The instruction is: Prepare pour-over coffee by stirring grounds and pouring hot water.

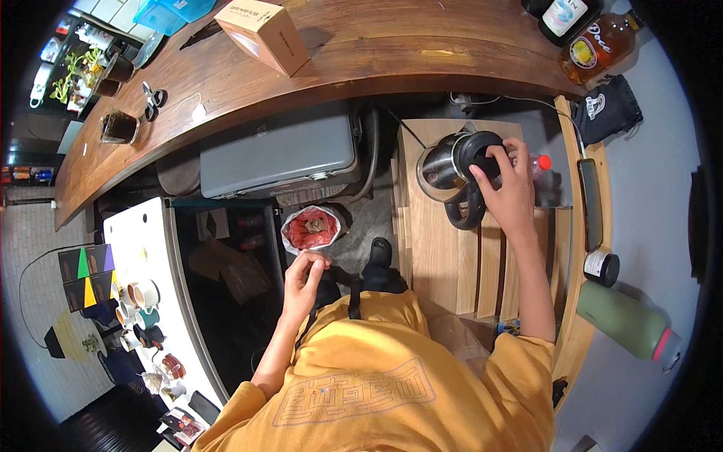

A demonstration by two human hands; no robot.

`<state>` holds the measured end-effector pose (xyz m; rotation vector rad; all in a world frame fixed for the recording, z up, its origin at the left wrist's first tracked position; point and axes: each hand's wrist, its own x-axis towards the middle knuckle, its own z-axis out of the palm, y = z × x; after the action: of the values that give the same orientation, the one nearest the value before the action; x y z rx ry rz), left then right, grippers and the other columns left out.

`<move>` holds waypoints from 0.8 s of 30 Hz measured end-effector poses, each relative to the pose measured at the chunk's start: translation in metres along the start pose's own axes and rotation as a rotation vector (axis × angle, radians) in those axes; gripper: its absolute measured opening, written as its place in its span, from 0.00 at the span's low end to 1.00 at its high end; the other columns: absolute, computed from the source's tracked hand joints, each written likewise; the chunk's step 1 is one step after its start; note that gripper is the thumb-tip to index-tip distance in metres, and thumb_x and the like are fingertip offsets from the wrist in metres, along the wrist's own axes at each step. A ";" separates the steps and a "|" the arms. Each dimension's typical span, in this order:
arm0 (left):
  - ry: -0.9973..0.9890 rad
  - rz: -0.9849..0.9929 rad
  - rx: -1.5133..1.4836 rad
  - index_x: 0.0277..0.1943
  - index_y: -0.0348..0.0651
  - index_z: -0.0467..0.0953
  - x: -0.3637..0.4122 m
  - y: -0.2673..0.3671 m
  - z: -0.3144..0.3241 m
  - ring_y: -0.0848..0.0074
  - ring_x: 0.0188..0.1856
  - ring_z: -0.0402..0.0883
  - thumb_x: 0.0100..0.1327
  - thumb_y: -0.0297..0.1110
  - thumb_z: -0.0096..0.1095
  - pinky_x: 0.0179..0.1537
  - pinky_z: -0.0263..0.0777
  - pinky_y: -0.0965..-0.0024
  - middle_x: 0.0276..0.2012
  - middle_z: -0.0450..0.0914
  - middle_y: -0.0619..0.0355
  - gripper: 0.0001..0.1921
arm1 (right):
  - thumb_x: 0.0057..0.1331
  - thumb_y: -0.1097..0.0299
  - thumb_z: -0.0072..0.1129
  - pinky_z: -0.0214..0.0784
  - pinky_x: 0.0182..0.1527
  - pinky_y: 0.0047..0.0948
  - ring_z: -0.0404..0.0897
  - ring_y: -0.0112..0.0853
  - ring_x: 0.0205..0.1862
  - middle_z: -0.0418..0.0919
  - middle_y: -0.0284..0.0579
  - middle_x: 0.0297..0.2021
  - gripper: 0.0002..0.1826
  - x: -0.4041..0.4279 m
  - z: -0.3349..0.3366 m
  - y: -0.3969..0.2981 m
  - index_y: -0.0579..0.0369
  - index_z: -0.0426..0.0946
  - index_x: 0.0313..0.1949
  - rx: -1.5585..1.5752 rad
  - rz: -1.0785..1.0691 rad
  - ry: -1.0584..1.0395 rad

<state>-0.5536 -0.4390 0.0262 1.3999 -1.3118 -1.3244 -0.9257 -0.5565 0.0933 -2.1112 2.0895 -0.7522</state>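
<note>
A steel electric kettle (443,168) with a black handle stands on a slatted wooden crate-like stand (440,248) to my right. My right hand (511,175) grips its round black lid (477,148) with thumb and fingers. Whether the lid sits loose or fixed I cannot tell. My left hand (305,277) hangs in front of my body, its fingers curled against the thumb with nothing visible in them. Just beyond it, on the floor, is a small lined bin (288,244) with a red inside and crumpled paper in it.
A grey hard case (277,152) sits under the curved wooden counter (361,45), which carries a paper filter box (271,39) and scissors (151,101). A red-capped bottle (541,163) is close behind my right hand. A phone (590,203) and green flask (624,322) line the right ledge.
</note>
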 end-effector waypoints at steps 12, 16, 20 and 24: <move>0.023 -0.023 -0.012 0.39 0.32 0.74 -0.004 -0.008 -0.001 0.77 0.41 0.77 0.71 0.26 0.53 0.48 0.69 0.74 0.37 0.77 0.56 0.06 | 0.59 0.61 0.68 0.65 0.58 0.43 0.73 0.48 0.54 0.72 0.50 0.52 0.22 0.011 0.023 0.001 0.58 0.75 0.50 0.087 0.046 0.023; 0.008 -0.028 0.000 0.39 0.31 0.74 -0.002 -0.010 0.000 0.77 0.41 0.77 0.71 0.26 0.53 0.47 0.69 0.74 0.37 0.78 0.56 0.07 | 0.60 0.60 0.68 0.65 0.58 0.44 0.72 0.48 0.54 0.73 0.50 0.53 0.27 0.011 0.026 0.006 0.61 0.74 0.55 0.057 0.021 -0.014; 0.008 -0.028 -0.002 0.39 0.31 0.74 0.002 -0.014 0.002 0.77 0.40 0.77 0.71 0.27 0.54 0.46 0.70 0.74 0.36 0.78 0.57 0.07 | 0.60 0.61 0.67 0.65 0.58 0.42 0.72 0.47 0.54 0.73 0.50 0.51 0.29 0.014 0.027 0.001 0.64 0.74 0.56 0.080 0.057 -0.035; -0.016 -0.063 0.012 0.39 0.31 0.75 0.007 -0.011 0.005 0.78 0.40 0.77 0.71 0.27 0.54 0.46 0.70 0.74 0.36 0.78 0.57 0.07 | 0.60 0.61 0.67 0.65 0.58 0.42 0.72 0.48 0.54 0.73 0.51 0.51 0.29 0.016 0.029 0.001 0.66 0.73 0.56 0.066 0.061 -0.078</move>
<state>-0.5576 -0.4437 0.0131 1.4516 -1.2975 -1.3739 -0.9161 -0.5797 0.0722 -2.0006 2.0495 -0.7095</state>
